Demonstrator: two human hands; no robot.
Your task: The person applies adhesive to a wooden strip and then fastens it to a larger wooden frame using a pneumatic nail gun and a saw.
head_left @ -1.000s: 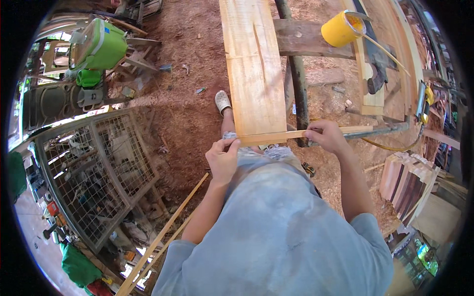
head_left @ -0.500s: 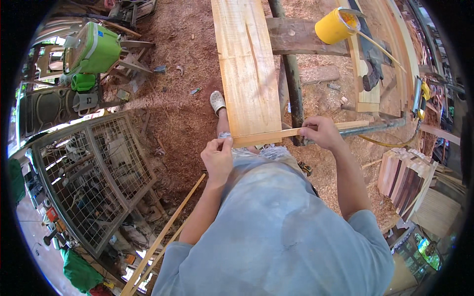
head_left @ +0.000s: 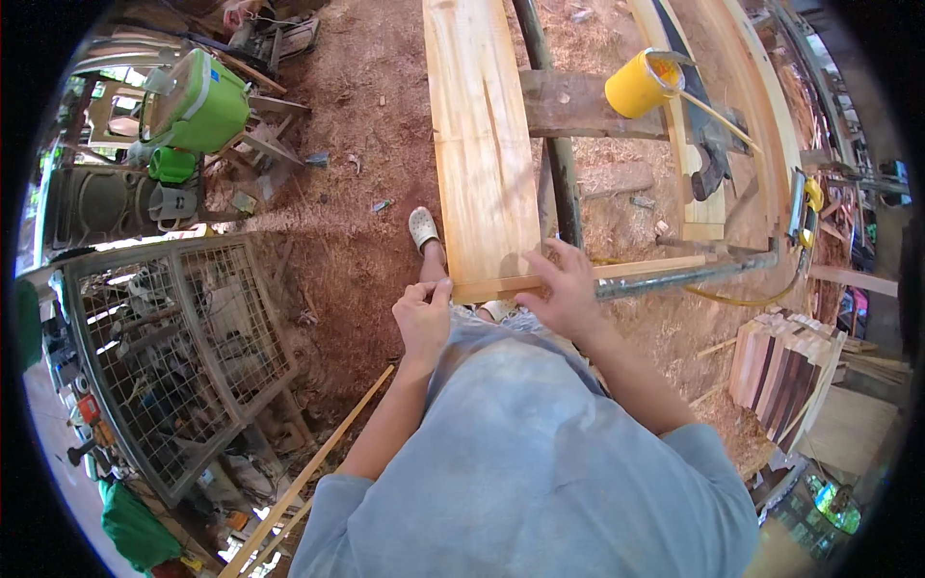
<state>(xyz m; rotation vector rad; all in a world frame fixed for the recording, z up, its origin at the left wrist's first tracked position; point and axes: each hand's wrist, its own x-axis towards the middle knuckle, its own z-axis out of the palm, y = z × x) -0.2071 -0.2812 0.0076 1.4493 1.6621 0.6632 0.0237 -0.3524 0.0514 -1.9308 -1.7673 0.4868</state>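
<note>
A long, pale wooden board (head_left: 482, 144) runs away from me, its near end close to my waist. Across that end lies a thin wooden strip (head_left: 493, 286), which sticks out well past the board's right edge. My left hand (head_left: 422, 318) pinches the strip's left end at the board's left corner. Over the strip near the board's right corner is my right hand (head_left: 567, 297), its thumb and fingers spread apart on either side of the strip. Part of the strip is hidden behind that hand.
A metal pipe (head_left: 684, 277) extends right beneath the strip. A yellow bucket (head_left: 636, 87) stands on a crosspiece ahead right. Stacked wood pieces (head_left: 782, 371) sit at right. A wire-mesh cage (head_left: 183, 356) and a green cooler (head_left: 198, 101) stand left. Two thin strips (head_left: 313, 467) lean beside my left arm.
My right hand has slid left along the strip toward the board's corner, and its fingers have spread. My left hand keeps its pinch on the left end. The view has shifted slightly.
</note>
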